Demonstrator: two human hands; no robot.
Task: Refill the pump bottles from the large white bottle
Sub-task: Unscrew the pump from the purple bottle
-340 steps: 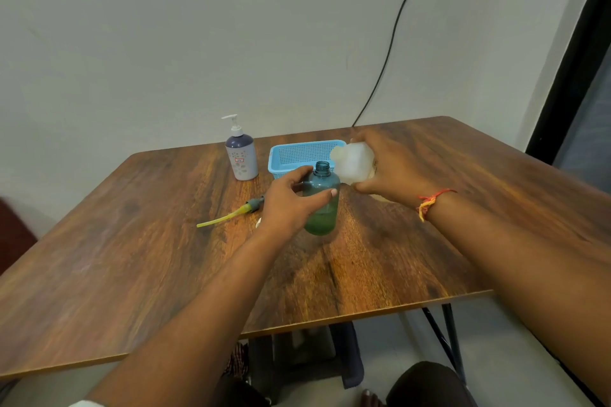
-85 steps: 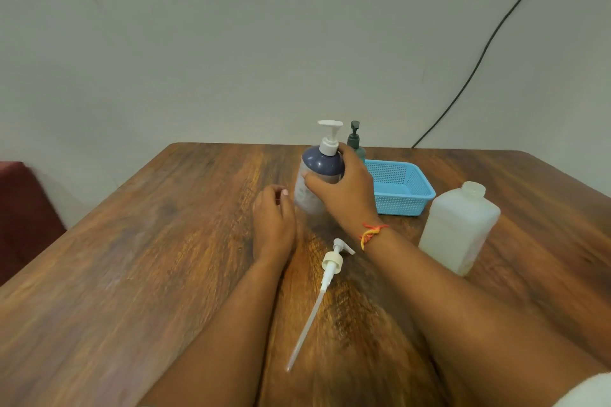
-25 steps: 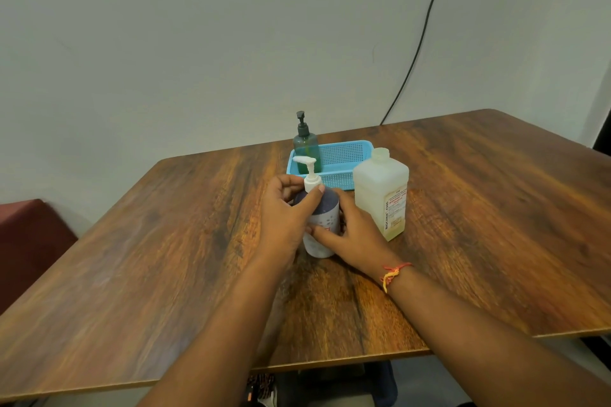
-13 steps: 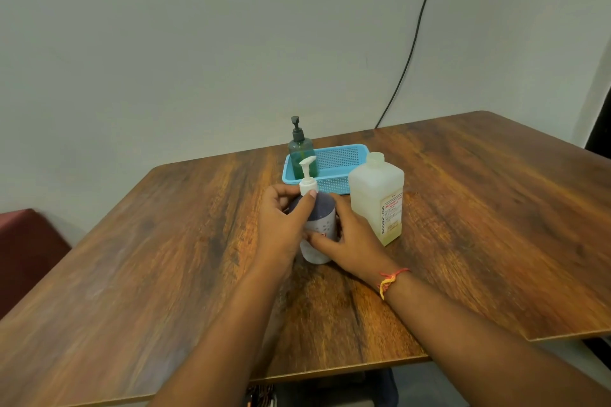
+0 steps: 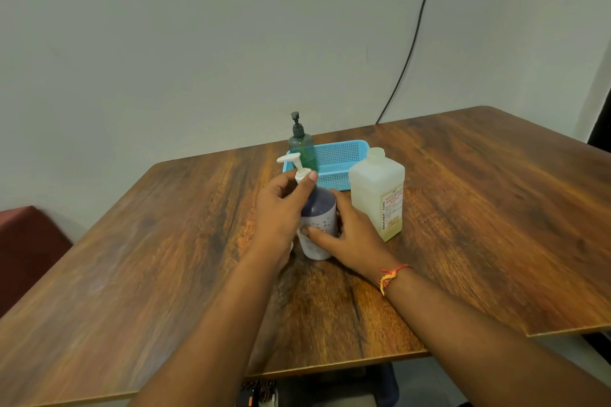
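A purple-and-white pump bottle (image 5: 319, 218) stands upright on the wooden table (image 5: 165, 258). My left hand (image 5: 281, 208) grips the collar of its white pump head, whose nozzle points left. My right hand (image 5: 347, 235) wraps around the bottle's lower body from the right. The large white bottle (image 5: 378, 195) stands capped just right of it, label facing me. A green pump bottle (image 5: 301, 145) with a dark pump stands further back, in front of the blue basket's left end.
A blue mesh basket (image 5: 340, 155) sits behind the bottles near the wall. A black cable (image 5: 413, 43) runs down the wall to the table's back edge. The table's front edge is close to me; a dark red seat (image 5: 26, 241) is at left.
Both hands stay on the purple bottle. The pump nozzle has turned a little under my left hand's grip. The view has shifted slightly.
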